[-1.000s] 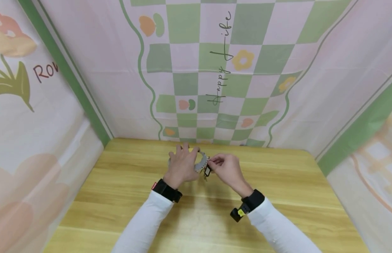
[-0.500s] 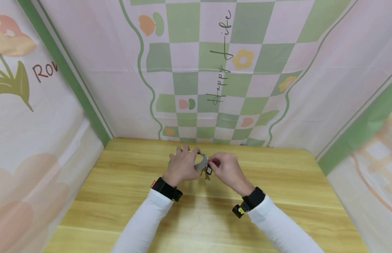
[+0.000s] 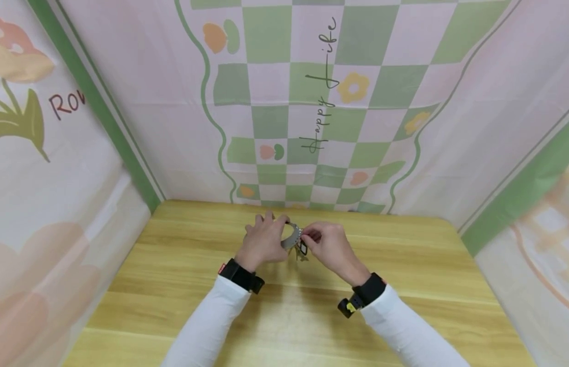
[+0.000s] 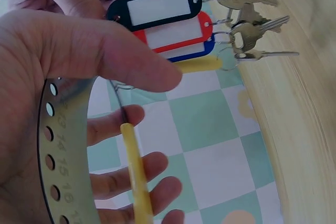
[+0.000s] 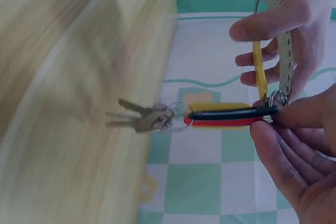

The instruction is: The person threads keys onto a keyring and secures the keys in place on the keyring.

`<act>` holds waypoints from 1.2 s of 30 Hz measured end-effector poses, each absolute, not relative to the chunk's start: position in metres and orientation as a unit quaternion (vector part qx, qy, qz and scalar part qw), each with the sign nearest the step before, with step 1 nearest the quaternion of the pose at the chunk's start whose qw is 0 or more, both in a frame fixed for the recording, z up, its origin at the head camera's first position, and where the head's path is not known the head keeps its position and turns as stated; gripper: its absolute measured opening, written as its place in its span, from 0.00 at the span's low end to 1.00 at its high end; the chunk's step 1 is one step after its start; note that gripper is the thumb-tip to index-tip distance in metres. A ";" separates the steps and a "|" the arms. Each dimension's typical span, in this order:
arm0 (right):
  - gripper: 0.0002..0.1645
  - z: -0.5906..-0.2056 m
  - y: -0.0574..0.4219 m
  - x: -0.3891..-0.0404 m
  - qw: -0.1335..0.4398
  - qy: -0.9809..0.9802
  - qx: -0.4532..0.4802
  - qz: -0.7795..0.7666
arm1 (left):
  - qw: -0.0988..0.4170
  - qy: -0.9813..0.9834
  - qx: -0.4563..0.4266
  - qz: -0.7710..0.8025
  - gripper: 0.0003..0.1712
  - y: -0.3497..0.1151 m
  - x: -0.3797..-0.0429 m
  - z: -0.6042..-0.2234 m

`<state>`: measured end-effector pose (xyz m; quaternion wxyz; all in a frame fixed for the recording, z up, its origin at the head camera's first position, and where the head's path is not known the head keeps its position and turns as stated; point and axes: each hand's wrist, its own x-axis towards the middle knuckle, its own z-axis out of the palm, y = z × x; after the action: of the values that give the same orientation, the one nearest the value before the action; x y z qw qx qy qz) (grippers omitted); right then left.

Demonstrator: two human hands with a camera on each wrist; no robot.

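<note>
A flat metal key ring with numbered holes (image 4: 68,150) is held in my left hand (image 3: 264,239), thumb on the near side and fingers beyond it. My right hand (image 3: 330,250) pinches the end of a bunch of key tags at the ring's right edge; small wire loops (image 5: 277,98) show there. The bunch has a black tag (image 4: 157,9), a red tag (image 4: 181,32), a blue tag (image 4: 194,52) and a yellow tag (image 4: 205,65). Several keys (image 5: 149,119) dangle from these tags. Apart from them, another yellow tag (image 4: 137,177) hangs inside the ring, near my left fingers.
Both hands are above a wooden table (image 3: 275,326), near its back edge. A checked, printed cloth (image 3: 307,122) stands behind it, and more printed cloth (image 3: 73,204) closes off the sides. Black straps with cameras (image 3: 369,289) sit on both wrists.
Both hands stay nearly in place. The keys and tags at the ring's right edge have swung slightly. The yellow seen by the left fingertips a second ago no longer shows in the head view.
</note>
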<state>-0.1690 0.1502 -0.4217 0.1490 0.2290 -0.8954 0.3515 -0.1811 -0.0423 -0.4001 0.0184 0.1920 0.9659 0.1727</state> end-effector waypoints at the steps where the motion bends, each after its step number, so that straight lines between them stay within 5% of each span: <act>1: 0.02 -0.422 0.150 -0.169 0.141 -0.895 0.213 0.366 | 0.013 0.967 0.191 0.168 0.42 -0.042 -0.181 -0.401; 11: 0.02 -0.423 0.144 -0.166 0.108 -0.859 0.099 0.491 | -0.049 0.970 0.179 0.158 0.47 -0.036 -0.181 -0.402; 26: 0.05 -0.416 0.148 -0.170 0.221 -0.887 0.271 0.302 | 0.013 0.964 0.188 0.187 0.40 -0.040 -0.180 -0.394; 36: 0.04 -0.418 0.149 -0.169 0.183 -0.891 0.250 0.332 | 0.018 0.963 0.187 0.194 0.40 -0.041 -0.180 -0.397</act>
<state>-0.1693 0.1490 -0.4178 0.1833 0.2498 -0.8908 0.3323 -0.1803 -0.0412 -0.3967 0.0184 0.1873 0.9628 0.1939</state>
